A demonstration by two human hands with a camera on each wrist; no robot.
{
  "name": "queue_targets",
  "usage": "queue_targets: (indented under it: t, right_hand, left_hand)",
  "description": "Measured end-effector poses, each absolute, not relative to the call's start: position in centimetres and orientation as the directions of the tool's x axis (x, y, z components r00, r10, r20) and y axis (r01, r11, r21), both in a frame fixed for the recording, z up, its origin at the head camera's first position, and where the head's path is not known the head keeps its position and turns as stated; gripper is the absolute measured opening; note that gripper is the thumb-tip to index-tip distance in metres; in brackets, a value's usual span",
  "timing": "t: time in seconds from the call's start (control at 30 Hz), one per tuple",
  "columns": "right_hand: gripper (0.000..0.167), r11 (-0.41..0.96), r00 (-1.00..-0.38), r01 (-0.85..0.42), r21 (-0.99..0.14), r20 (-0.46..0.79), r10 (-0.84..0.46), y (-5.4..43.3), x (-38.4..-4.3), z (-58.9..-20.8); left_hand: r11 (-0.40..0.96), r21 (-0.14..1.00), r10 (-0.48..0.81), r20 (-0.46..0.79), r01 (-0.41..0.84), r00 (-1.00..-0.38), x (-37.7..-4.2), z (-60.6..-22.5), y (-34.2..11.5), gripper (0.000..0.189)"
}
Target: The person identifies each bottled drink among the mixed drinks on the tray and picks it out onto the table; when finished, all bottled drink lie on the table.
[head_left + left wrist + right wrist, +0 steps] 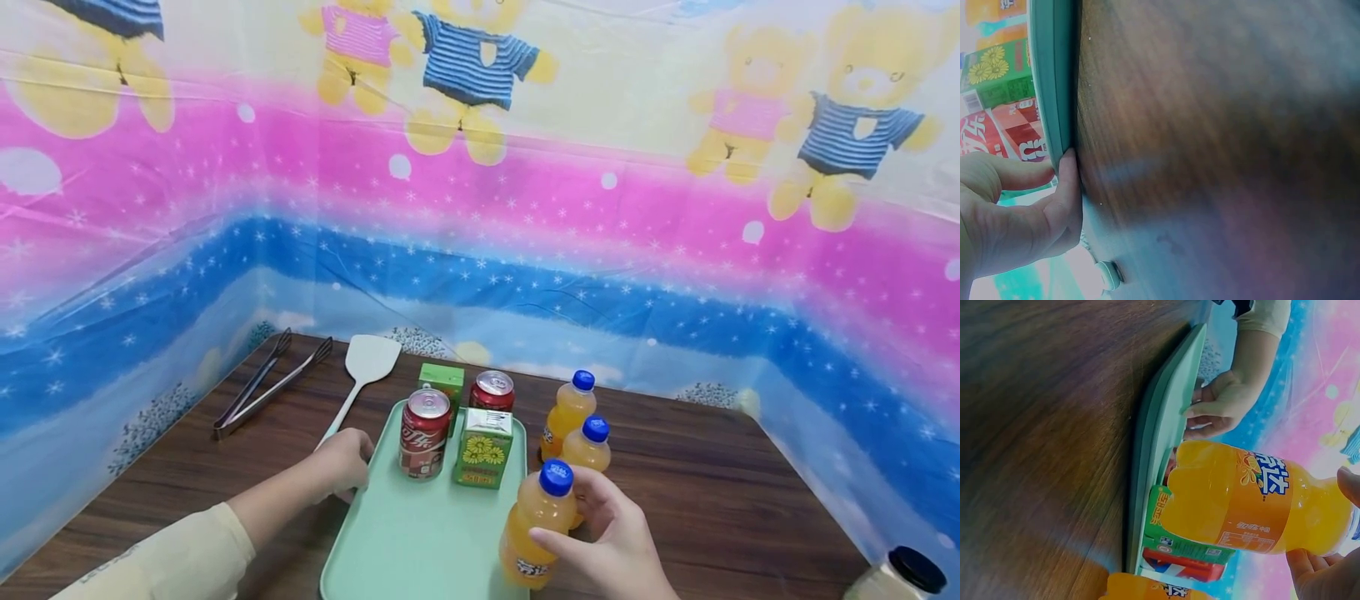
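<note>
My left hand (345, 463) pinches the left rim of a pale green tray (420, 542), thumb on top and fingers beneath in the left wrist view. In my right hand (617, 533) is an orange soda bottle (1229, 497) with a blue cap, gripped near its neck. It is upright over the tray's right side; whether its base touches the tray I cannot tell. On the tray stand a red soda can (425, 442) and a green drink carton (483, 458) with yellow flowers. Behind them are another red can (492, 390) and a green carton (444, 379).
Two more orange soda bottles (572, 408) (592, 446) stand right of the tray. Metal tongs (270, 385) and a white spatula (371, 358) lie at the back left of the wooden table (712, 500). A black-lidded jar (900, 575) sits at the front right corner.
</note>
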State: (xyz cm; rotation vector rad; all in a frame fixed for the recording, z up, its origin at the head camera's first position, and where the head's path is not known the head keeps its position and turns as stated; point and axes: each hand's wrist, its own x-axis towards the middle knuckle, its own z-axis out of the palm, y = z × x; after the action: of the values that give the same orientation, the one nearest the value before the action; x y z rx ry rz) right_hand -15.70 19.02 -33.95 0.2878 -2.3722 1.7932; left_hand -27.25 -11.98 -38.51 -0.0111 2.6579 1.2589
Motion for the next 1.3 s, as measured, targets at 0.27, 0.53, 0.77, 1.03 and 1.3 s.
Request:
queue_targets:
  t: [0.27,0.53,0.77,1.03,1.3]
  right_hand:
    - [0.053,0.272,-0.967,-0.246,-0.930,0.255,-0.003,19.8,-15.2,-33.7]
    - [0.056,0.309,-0.967,-0.231,-0.923,0.254,0.036,21.2,-14.9,-33.6]
    - [0.056,0.337,-0.968,-0.213,-0.917,0.245,0.058,22.2,-14.8,-33.6]
    - [0.056,0.359,-0.970,-0.186,-0.915,0.229,0.081,22.9,-14.9,-34.0]
    - [0.054,0.356,-0.970,-0.185,-0.916,0.228,0.083,23.3,-14.8,-34.4]
  left_hand:
    - [0.637,0.765,0.082,-0.188,-0.093,-0.979,-27.2,-38.5,-11.9,0.034]
    - [0.644,0.760,0.085,-0.190,-0.092,-0.978,-27.3,-38.5,-12.0,0.033]
    - [0.636,0.765,0.081,-0.202,-0.105,-0.976,-27.4,-38.6,-12.0,0.036]
    - [0.642,0.761,0.080,-0.188,-0.094,-0.979,-27.4,-38.7,-12.1,0.033]
    - [0.645,0.756,0.070,-0.202,-0.111,-0.977,-27.4,-38.7,-12.1,0.035]
